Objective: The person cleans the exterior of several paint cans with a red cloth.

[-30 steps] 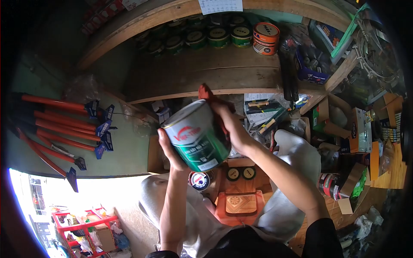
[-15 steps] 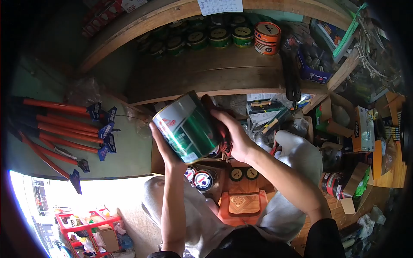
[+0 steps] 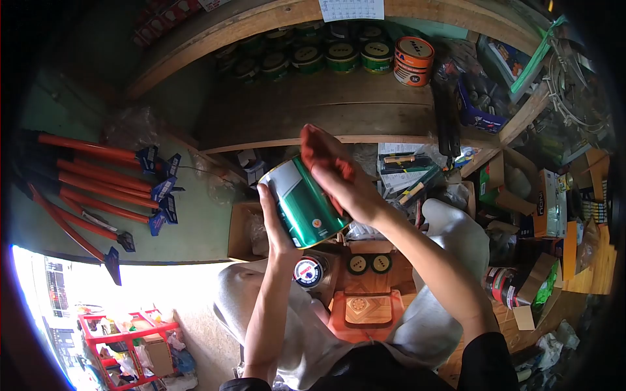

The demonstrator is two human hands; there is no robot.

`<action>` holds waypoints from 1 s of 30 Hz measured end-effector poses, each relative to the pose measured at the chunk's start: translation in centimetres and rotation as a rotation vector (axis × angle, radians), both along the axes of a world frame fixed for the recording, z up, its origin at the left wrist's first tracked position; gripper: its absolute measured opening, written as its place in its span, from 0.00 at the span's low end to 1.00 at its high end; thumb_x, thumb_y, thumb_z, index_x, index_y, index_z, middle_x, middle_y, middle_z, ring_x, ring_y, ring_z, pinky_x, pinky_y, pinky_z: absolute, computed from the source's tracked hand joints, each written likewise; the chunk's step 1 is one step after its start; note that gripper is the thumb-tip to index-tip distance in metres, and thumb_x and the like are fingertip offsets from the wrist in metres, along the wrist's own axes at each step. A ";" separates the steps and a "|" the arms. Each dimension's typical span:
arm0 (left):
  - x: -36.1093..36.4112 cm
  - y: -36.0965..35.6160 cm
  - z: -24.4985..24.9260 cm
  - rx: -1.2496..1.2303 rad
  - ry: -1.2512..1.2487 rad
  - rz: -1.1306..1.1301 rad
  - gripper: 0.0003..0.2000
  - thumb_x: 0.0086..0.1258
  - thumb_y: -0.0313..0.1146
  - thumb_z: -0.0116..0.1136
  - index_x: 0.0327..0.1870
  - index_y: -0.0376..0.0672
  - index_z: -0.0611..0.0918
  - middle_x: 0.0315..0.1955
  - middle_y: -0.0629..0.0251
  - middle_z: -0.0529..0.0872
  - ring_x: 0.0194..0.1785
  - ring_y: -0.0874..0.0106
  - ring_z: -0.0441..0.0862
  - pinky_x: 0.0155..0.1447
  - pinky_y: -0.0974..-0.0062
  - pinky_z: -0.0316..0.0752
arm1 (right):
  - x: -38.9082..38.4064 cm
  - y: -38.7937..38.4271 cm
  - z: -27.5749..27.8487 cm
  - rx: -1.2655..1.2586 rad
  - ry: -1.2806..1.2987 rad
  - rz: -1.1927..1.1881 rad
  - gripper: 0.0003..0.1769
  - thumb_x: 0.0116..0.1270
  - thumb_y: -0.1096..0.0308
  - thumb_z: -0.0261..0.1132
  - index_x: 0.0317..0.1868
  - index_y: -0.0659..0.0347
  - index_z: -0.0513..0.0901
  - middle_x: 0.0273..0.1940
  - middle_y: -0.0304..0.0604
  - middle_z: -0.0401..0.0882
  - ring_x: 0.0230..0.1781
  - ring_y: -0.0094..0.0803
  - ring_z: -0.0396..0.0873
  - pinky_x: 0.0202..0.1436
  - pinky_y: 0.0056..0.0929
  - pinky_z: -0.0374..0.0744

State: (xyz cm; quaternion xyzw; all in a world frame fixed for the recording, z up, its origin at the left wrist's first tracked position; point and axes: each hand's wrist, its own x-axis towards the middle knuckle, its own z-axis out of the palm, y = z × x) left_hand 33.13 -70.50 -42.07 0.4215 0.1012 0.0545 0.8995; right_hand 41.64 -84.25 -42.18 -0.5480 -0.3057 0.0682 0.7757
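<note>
A green and silver metal can (image 3: 305, 208) is held tilted in front of me, above my lap. My left hand (image 3: 274, 218) grips its left side, with the fingers hidden behind it. Against the can's upper right side lies my right hand (image 3: 349, 189), a reddish rag (image 3: 326, 159) bunched about its fingers. The rag touches the can; some of its folds are in shadow. Below the can are a round-lidded tin (image 3: 308, 271) and two small dark tins (image 3: 369, 263).
A wooden shelf (image 3: 313, 104) ahead carries several green tins (image 3: 341, 57) and an orange can (image 3: 413, 62). Orange-handled tools (image 3: 107, 186) lie at left. Open cartons (image 3: 505, 176) crowd the right. An orange plastic stool (image 3: 368, 316) shows between my legs.
The can has turned in my hands, so the red logo has gone from view and a plain green side shows. It sits slightly lower and further right. My right hand and rag have moved up its side.
</note>
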 end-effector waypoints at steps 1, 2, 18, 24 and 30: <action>0.0 -0.1 -0.1 0.040 0.003 0.016 0.34 0.77 0.65 0.44 0.66 0.41 0.74 0.56 0.56 0.84 0.55 0.66 0.85 0.59 0.65 0.82 | 0.2 0.3 -0.2 0.153 0.218 0.064 0.34 0.77 0.55 0.61 0.77 0.58 0.66 0.75 0.47 0.66 0.78 0.34 0.60 0.80 0.33 0.57; 0.0 -0.4 0.1 0.081 0.006 0.033 0.34 0.77 0.65 0.44 0.66 0.41 0.75 0.55 0.56 0.84 0.54 0.66 0.85 0.59 0.65 0.83 | 0.2 -0.3 -0.2 0.050 0.272 0.064 0.30 0.78 0.54 0.59 0.74 0.59 0.68 0.63 0.42 0.72 0.65 0.27 0.68 0.69 0.28 0.65; -0.5 1.5 -0.3 0.034 -0.024 0.115 0.34 0.75 0.67 0.43 0.58 0.42 0.80 0.48 0.60 0.86 0.47 0.69 0.86 0.53 0.68 0.84 | -0.3 1.1 -1.2 0.168 0.216 0.121 0.24 0.79 0.57 0.58 0.67 0.63 0.71 0.69 0.39 0.65 0.70 0.27 0.62 0.70 0.30 0.64; -0.8 2.7 -0.4 0.025 -0.100 0.283 0.34 0.75 0.68 0.42 0.60 0.44 0.78 0.50 0.58 0.85 0.47 0.66 0.86 0.50 0.67 0.85 | -1.4 -0.3 -0.1 -0.098 0.485 0.287 0.17 0.79 0.50 0.57 0.39 0.53 0.80 0.28 0.23 0.69 0.30 0.12 0.65 0.35 0.19 0.67; 0.2 3.3 -0.3 0.031 -0.010 0.238 0.36 0.75 0.69 0.42 0.67 0.45 0.75 0.57 0.59 0.83 0.57 0.63 0.83 0.62 0.61 0.80 | -3.3 0.4 0.0 -0.068 0.287 0.122 0.24 0.77 0.59 0.60 0.68 0.59 0.75 0.49 0.40 0.77 0.47 0.24 0.76 0.51 0.27 0.75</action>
